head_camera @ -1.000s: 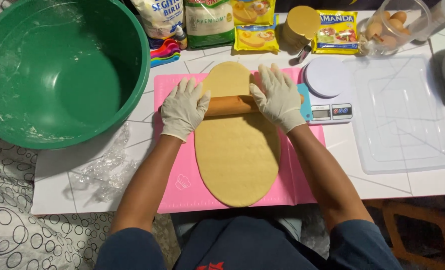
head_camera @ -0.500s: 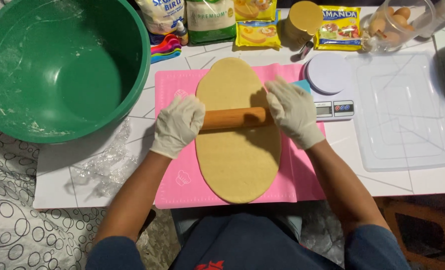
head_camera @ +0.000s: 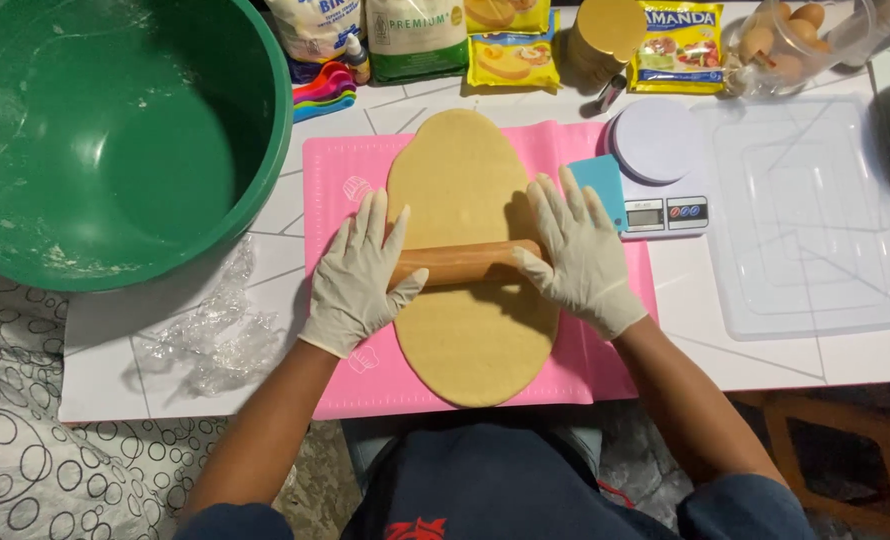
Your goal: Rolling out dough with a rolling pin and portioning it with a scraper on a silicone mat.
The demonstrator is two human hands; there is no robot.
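Two gloved hands roll dough on a mat. The left hand (head_camera: 361, 275) and the right hand (head_camera: 577, 255), each in a thin white disposable glove, lie flat with fingers spread, palms pressing down on the 2 ends of a wooden rolling pin (head_camera: 465, 263); neither hand closes around it, which lets the pin turn freely under the palms. The pin is a smooth, tan cylinder lying crosswise over the middle of the dough sheet (head_camera: 470, 250). The dough is pale yellow, matte and even, drawn out into a long oval whose far end just overruns the pink silicone mat (head_camera: 340, 180). The mat lies flat on the white surface (head_camera: 815, 360), giving the dough a non-stick bed.

Left of the mat stands a large green plastic bowl (head_camera: 115, 130), its wall dusted with flour, and near it lies crumpled clear plastic film (head_camera: 210, 340). Just right of the mat sit a light blue scraper (head_camera: 599, 180) and a white digital kitchen scale (head_camera: 660, 165) with a round platform, then a clear rectangular plastic tray (head_camera: 810, 215). Packets of ingredients, coloured measuring spoons (head_camera: 322, 92) and a clear jar of eggs (head_camera: 785, 40) line the far edge, within reach but apart from the rolling area.
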